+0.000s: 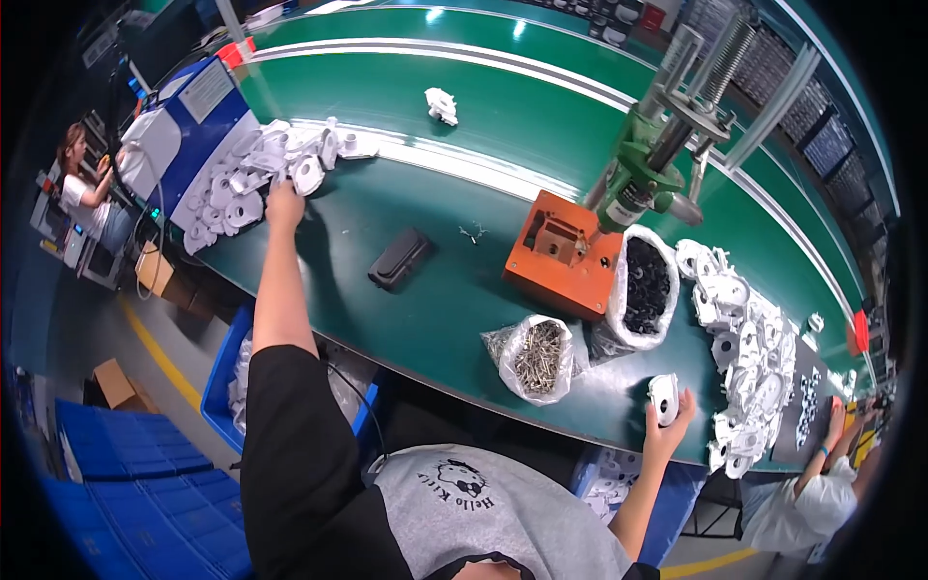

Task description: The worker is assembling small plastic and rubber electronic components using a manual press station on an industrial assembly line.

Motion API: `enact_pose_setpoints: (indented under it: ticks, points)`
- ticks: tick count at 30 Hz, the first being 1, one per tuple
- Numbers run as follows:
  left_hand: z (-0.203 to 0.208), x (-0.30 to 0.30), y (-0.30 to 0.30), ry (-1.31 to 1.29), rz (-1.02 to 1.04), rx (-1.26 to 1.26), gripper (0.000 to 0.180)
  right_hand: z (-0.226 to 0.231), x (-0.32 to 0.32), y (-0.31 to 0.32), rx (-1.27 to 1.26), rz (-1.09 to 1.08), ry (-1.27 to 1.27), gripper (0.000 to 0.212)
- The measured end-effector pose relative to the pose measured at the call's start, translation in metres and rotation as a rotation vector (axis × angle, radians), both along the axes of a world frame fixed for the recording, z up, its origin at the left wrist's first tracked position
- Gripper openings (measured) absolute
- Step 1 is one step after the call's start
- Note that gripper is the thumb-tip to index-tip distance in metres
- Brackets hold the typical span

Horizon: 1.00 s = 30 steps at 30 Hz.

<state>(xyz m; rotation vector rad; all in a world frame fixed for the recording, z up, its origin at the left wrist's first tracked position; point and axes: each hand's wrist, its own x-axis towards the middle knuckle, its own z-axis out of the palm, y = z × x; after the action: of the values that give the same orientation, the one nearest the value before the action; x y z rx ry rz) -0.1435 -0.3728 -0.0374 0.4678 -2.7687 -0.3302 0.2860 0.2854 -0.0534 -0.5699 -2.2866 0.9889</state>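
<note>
My left hand (284, 207) reaches to the near edge of a heap of white plastic housings (232, 189) at the far left of the bench. Its fingers are closed at a rounded white plastic housing (308, 175); the fingertips are partly hidden among the pieces. At the front right, my right hand (671, 425) holds another white plastic housing (662, 397) upright, its dark round hole showing. A green hand press (633, 174) with an orange fixture block (556, 275) stands between the hands, farther back.
A bag of metal screws (539, 358) and a bag of black parts (647, 285) stand near the press. A dark case (399, 258) lies mid-bench. More white housings (749, 367) cover the right side. Beyond runs a green conveyor (522, 106). Co-workers (807, 498) sit on both sides.
</note>
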Motion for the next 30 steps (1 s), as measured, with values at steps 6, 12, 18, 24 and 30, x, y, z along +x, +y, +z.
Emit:
enact_pose_setpoints:
  ticks: [6,12,18,24,30]
  points:
    - [-0.003,0.050,-0.022,0.509,-0.007,0.076,0.024,0.016,-0.010,-0.015,-0.253,0.093,0.060,0.076]
    - [0.038,0.136,0.041,0.651,-0.261,1.037,0.016,0.051,-0.039,-0.055,-0.373,0.233,0.171,0.099]
    - [0.054,0.236,0.217,0.227,-0.618,1.743,0.015,0.062,-0.062,-0.116,-0.016,0.617,0.048,0.110]
    - [0.070,0.300,0.309,-0.326,-0.765,2.147,0.015,0.111,-0.069,-0.168,-0.088,0.846,0.168,0.086]
    - [0.061,0.318,0.330,-0.115,-1.002,1.574,0.019,0.122,-0.066,-0.169,-0.039,0.907,0.180,0.080]
